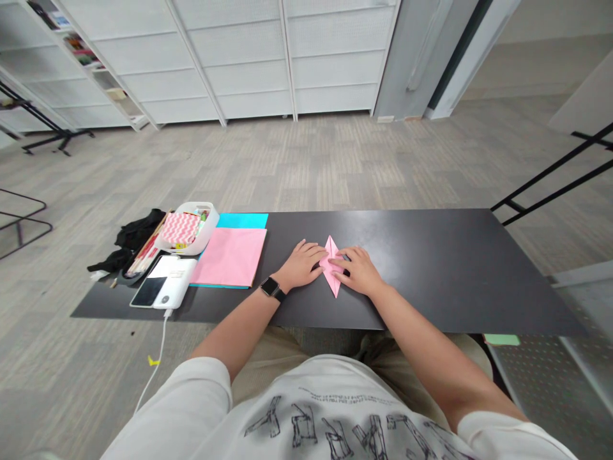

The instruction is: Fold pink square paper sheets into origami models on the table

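Note:
A small piece of pink origami paper (330, 250), folded into a long diamond, lies on the dark table in front of me, its points toward and away from me. My left hand (302, 263), below a black wristwatch, rests on the table with fingers stretched to the diamond's left edge. From the other side, my right hand (360, 271) lays its spread fingers on the paper's right half. Fingertips of both hands cover parts of the diamond's middle.
A stack of pink sheets (234, 257) over blue ones lies left of my hands. Beyond it are a white basket (214, 220) with a zigzag-patterned packet, a phone with a white device (179, 287) and cable, and black cloth (138, 231). The table (445, 268) extends right.

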A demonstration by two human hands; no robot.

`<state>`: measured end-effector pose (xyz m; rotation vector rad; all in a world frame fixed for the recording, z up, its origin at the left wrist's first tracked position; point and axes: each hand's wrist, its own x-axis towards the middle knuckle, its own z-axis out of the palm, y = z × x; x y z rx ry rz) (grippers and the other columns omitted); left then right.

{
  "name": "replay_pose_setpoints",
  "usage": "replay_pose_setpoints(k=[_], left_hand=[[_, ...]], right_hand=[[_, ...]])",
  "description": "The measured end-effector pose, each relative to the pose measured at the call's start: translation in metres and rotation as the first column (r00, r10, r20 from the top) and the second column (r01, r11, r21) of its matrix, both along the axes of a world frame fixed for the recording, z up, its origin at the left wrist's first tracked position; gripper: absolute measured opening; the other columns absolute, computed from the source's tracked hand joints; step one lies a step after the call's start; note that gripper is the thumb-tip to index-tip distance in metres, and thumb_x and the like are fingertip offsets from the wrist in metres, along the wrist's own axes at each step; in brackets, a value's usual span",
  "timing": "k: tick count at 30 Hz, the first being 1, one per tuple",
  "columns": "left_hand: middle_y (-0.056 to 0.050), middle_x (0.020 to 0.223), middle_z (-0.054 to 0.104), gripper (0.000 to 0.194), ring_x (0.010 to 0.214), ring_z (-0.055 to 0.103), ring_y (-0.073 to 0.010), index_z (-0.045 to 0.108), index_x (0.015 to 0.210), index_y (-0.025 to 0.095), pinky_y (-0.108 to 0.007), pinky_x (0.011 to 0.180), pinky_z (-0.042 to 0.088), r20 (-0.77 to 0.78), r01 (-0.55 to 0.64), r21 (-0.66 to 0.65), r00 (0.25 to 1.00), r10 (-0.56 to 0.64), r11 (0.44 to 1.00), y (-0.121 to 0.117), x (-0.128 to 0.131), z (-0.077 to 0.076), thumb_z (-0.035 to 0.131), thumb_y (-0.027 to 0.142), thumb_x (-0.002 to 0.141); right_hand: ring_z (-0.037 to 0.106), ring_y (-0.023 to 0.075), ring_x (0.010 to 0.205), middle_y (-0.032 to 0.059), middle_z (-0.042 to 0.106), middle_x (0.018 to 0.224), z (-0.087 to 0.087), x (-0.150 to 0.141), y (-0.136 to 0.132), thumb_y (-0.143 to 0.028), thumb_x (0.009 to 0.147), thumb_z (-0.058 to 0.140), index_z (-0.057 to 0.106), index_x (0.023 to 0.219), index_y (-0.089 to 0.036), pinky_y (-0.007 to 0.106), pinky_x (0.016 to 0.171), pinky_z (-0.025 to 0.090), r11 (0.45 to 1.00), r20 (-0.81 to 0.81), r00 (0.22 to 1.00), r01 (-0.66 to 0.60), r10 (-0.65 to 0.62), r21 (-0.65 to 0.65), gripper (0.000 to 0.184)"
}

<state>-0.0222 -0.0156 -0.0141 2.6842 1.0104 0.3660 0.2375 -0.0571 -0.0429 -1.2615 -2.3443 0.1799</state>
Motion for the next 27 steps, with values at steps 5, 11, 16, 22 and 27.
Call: replay_pose_setpoints(k=[5,11,16,22,27], left_hand=[[-0.010,0.155,0.061,0.051,0.149,0.047,-0.0312,0.058,0.150,0.023,-0.058,0.135,0.018,-0.056,0.073,0.015,0.996,-0.072,0.997,0.013,0.002,0.010,0.056,0.040,0.102],[-0.017,0.162,0.053,0.073,0.155,0.040,-0.0385,0.050,0.156,0.018,-0.064,0.133,0.014,-0.155,0.125,-0.023,0.980,-0.127,0.992,0.037,0.006,0.015,0.067,0.051,0.093],[-0.018,0.164,0.051,0.087,0.156,0.038,-0.0416,0.046,0.159,0.020,-0.066,0.131,0.018,-0.181,0.122,-0.090,0.974,-0.137,0.988,0.055,0.011,0.013,0.075,0.056,0.086],[-0.014,0.150,0.062,0.048,0.143,0.054,-0.0325,0.062,0.138,0.020,-0.055,0.126,0.037,0.030,0.037,-0.081,0.999,-0.035,0.996,0.046,0.015,0.012,0.067,0.040,0.095],[-0.009,0.126,0.071,0.017,0.124,0.063,-0.0261,0.068,0.113,0.022,-0.047,0.114,0.048,0.185,-0.141,-0.025,0.972,0.143,0.990,0.006,0.023,0.007,0.055,0.029,0.103]], right_hand=[[0.055,0.0308,0.122,0.0101,0.068,0.130,0.000,0.000,0.001,-0.047,0.100,0.069,0.078,0.129,-0.033,0.055,0.116,0.036,1.000,-0.003,1.000,0.005,-0.005,0.000,0.034],[0.055,0.0310,0.125,0.0097,0.067,0.134,-0.002,0.001,0.000,-0.047,0.100,0.070,0.077,0.132,-0.034,0.055,0.117,0.036,1.000,-0.013,1.000,0.011,-0.012,-0.016,0.035],[0.055,0.0311,0.125,0.0098,0.067,0.134,0.000,0.001,0.000,-0.046,0.100,0.069,0.077,0.133,-0.034,0.055,0.117,0.036,1.000,-0.013,1.000,0.015,-0.015,-0.020,0.036],[0.054,0.0312,0.126,0.0097,0.067,0.134,0.002,-0.002,-0.001,-0.047,0.100,0.068,0.077,0.132,-0.033,0.053,0.118,0.035,0.999,0.042,0.998,0.046,-0.045,-0.026,0.036],[0.054,0.0313,0.128,0.0101,0.068,0.135,0.002,-0.006,-0.001,-0.044,0.104,0.059,0.076,0.134,-0.032,0.055,0.122,0.029,0.982,0.080,0.978,0.191,-0.191,-0.002,0.036]])
